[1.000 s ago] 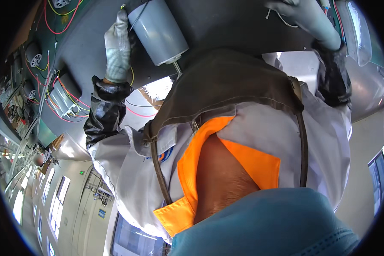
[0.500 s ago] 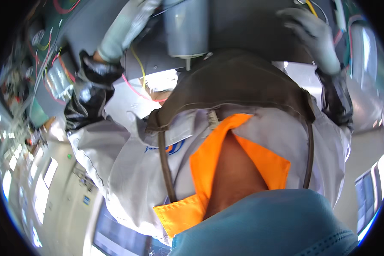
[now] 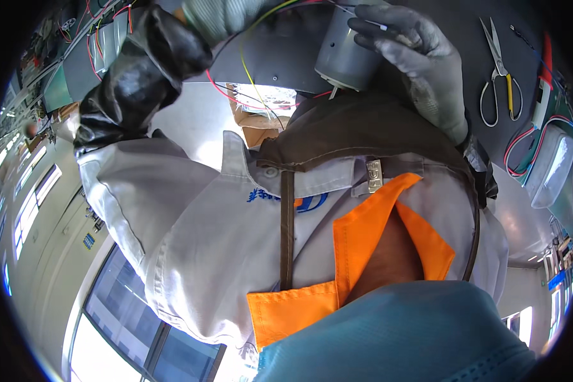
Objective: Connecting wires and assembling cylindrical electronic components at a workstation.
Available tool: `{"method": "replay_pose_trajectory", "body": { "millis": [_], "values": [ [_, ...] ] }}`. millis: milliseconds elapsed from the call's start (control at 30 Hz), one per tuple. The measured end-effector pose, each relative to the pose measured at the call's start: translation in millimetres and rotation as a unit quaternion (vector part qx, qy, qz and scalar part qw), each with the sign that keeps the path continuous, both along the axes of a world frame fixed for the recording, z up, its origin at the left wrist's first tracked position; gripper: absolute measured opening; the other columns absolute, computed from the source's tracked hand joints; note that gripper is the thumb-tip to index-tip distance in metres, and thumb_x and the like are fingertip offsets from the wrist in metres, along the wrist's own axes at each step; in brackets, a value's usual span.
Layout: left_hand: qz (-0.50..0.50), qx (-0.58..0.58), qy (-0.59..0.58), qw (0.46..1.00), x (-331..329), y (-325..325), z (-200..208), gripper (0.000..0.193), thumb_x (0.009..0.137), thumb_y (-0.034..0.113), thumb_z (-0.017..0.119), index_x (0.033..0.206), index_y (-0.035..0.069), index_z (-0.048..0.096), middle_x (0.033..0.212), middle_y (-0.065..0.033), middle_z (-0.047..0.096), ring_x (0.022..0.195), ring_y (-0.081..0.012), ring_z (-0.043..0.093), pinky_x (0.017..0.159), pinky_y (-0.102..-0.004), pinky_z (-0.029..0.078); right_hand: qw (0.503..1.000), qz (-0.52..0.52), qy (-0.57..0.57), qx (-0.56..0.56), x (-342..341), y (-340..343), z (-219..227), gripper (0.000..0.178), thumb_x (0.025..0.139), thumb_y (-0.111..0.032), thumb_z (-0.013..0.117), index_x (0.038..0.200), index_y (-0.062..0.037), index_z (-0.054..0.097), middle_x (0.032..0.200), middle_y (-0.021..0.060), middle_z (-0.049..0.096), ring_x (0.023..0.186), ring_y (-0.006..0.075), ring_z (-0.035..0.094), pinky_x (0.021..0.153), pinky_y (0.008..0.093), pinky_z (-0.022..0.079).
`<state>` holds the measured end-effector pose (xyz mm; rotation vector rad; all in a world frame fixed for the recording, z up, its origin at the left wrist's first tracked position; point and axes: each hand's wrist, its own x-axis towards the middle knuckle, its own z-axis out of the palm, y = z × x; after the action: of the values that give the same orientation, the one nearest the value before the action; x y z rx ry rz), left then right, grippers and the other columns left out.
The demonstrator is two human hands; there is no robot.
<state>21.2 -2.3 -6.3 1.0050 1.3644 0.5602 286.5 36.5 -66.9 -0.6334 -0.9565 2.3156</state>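
right hand (image 3: 423, 60) curled by thin white strip (image 3: 379, 25) at grey cylinder (image 3: 342, 54), can't tell if pinching. left hand (image 3: 228, 14) left of cylinder, cut off, can't tell grip. cylinder on dark tabletop (image 3: 461, 25), shaft (image 3: 333, 93) toward apron (image 3: 363, 130). scissors (image 3: 502, 67) right of cylinder, probably for quick reach.

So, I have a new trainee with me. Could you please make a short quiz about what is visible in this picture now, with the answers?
1. Which hand is nearer to the scissors?
2. True or false: the right hand is bare.
3. What shape is the grey thing beside the right hand?
A) a flat ring
B) a cylinder
C) a ball

Key:
1. The right hand; the scissors lie to its right.
2. False; it wears a glove.
3. B
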Motion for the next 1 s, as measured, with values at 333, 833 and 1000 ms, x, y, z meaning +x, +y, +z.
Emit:
{"method": "replay_pose_trajectory", "body": {
  "millis": [333,833,1000],
  "values": [
    [0.277,0.010,-0.044,0.960,55.8,0.7,-37.3,0.009,0.098,0.008,0.067,0.096,0.000,0.070,0.077,0.0026,0.065,0.065,-0.0024,0.056,0.058,-0.0181,0.045,0.978,-0.102,-0.132,0.122,-18.1,35.0,6.2,0.024,0.094,0.002,0.068,0.117,0.0080,0.067,0.114,0.0133,0.073,0.092,0.0162,0.071,0.075,0.0269,0.060],
    [0.277,0.106,-0.047,0.954,74.3,14.3,-59.1,0.010,0.095,-0.003,0.069,0.103,-0.005,0.073,0.090,0.0018,0.069,0.073,-0.0012,0.055,0.063,-0.0173,0.045,0.970,0.039,-0.211,0.109,-21.3,79.7,29.2,0.045,0.093,-0.003,0.067,0.136,0.0053,0.059,0.098,0.0030,0.070,0.076,0.0063,0.063,0.064,0.0215,0.050],
    [0.260,0.153,-0.018,0.953,86.5,20.4,-54.2,0.009,0.094,0.000,0.070,0.101,-0.005,0.074,0.086,0.0016,0.069,0.076,-0.0029,0.057,0.066,-0.0202,0.049,0.926,0.133,-0.317,0.158,-20.2,89.5,38.1,0.030,0.094,-0.009,0.065,0.120,0.0054,0.070,0.082,0.0010,0.068,0.064,0.0052,0.060,0.056,0.0210,0.047]
  ]
}}
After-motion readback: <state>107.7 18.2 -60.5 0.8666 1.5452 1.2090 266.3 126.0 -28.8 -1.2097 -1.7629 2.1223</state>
